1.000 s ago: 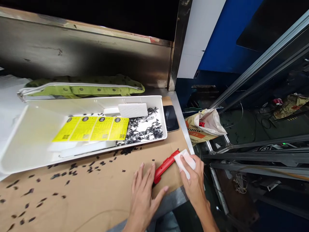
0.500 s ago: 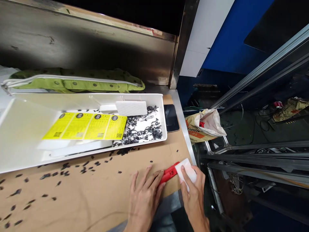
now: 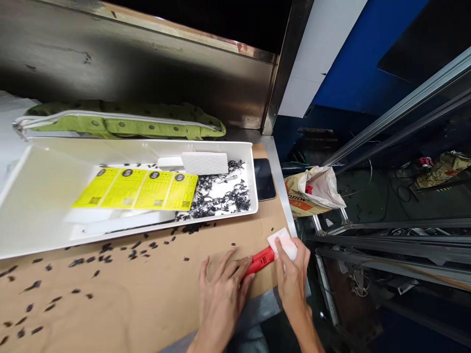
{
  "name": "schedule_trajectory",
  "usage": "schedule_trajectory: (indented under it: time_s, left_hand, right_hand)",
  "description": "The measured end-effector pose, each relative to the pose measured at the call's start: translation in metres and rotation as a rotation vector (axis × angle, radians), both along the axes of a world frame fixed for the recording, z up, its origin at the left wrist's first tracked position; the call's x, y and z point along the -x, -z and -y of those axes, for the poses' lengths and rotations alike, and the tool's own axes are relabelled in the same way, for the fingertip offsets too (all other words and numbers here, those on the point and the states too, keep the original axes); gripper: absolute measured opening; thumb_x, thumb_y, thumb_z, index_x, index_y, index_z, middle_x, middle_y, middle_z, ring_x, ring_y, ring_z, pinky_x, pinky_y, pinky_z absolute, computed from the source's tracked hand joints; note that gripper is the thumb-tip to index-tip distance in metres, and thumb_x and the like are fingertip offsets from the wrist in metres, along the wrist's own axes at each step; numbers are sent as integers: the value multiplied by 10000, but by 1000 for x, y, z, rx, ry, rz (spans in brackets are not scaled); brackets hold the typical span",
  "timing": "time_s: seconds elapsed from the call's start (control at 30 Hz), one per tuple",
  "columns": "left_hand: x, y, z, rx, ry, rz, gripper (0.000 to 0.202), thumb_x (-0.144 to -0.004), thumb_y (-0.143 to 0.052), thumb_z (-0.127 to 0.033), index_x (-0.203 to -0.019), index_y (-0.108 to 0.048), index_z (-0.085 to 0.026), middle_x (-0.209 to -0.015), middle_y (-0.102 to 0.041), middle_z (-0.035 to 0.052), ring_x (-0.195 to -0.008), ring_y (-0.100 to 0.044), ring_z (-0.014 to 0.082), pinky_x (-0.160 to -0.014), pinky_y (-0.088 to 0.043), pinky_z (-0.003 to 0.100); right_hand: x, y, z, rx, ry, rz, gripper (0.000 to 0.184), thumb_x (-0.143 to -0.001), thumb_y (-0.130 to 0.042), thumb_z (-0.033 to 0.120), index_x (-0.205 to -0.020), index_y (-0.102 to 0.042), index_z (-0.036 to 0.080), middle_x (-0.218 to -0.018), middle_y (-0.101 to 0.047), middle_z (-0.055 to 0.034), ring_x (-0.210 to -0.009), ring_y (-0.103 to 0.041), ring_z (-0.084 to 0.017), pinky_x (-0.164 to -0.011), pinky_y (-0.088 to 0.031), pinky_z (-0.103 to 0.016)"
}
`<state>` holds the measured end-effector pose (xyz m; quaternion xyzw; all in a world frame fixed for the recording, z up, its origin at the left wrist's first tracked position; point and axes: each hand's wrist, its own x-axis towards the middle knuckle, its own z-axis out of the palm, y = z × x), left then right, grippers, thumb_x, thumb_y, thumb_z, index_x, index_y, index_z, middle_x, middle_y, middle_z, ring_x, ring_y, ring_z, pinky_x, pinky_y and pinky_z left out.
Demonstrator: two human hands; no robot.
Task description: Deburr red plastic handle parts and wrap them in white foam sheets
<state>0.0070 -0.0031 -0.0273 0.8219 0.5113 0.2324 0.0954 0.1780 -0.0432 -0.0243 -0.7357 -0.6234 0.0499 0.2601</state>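
Red part: the red part lay between the two hands, above the brown sheet, its near end under the left fingers and its far end against the white pad.
White pad: the white pad sat in the right hand's fingers, touching the red part's far end.
Left hand: the left hand pinched the near end of the red part between thumb and fingers, its other fingers spread.
Right hand: the right hand pinched the white pad, the forefinger laid along its face.
Brown sheet: the brown sheet spread under and left of the left hand.
Black bits: loose black bits were scattered left of the left hand.
White bin: the white bin stood beyond the left hand, holding a yellow label sheet, small black pieces and a white block.
Phone: a dark phone lay beyond both hands, just beside the bin's right end.
Green pouch: the green pouch rested behind the bin, farther from the hands.
Paper sack: a paper sack stood past the table edge, beyond the right hand, something red inside.
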Motion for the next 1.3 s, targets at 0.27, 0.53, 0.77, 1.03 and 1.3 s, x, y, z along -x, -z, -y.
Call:
schedule_trajectory:
  time_s: [0.27, 0.53, 0.77, 1.03, 1.3]
  left_hand:
    - [-2, 1, -2, -55, -1, 30, 181, -933, -543, -254, -1038, -690, -256, -907, -796, 9, -1069, -695, 330, -1169, -110, 584]
    - [-1, -1, 5, 120, -73, 95, 329, -982, -459, -342, -1259, -467, -165, -1028, -787, 112, -944, -739, 286, -1173, -126, 554]
    - [-3, 1, 5, 203, -82, 137, 288, -981, -450, -322, -1223, -408, -170, -1031, -785, 110, -1016, -730, 308, -1180, -74, 587]
    - [0, -1, 4, 275, -74, 200, 292, -965, -469, -328, -1218, -405, -197, -1039, -781, 107, -1051, -720, 314, -1183, -87, 618]
    - [1, 8, 2, 339, -80, 191, 415, -945, -488, -348, -1307, -388, -170, -1061, -780, 122, -1014, -729, 311, -1190, -102, 608]
  right_hand:
    - [5, -11, -1, 86, 10, -42, 440, -902, -540, 119, -1290, -667, 284, -1214, -496, -131, -1061, -515, -292, -874, -527, -474]
    - [8, -41, -11, 209, -67, 12, 486, -746, -618, 43, -1157, -743, 268, -1157, -573, -118, -958, -561, -283, -828, -573, -462]
    - [10, -59, -18, 386, -133, -13, 444, -764, -623, 45, -1138, -761, 241, -1157, -605, -139, -994, -584, -302, -874, -580, -474]
    - [13, -50, -19, 333, -112, -28, 431, -769, -619, 61, -1139, -760, 231, -1166, -595, -157, -1004, -569, -324, -856, -573, -498]
    - [-7, -21, -26, 184, -9, -71, 455, -804, -612, 101, -1191, -731, 309, -1177, -569, -109, -1006, -522, -292, -897, -518, -464]
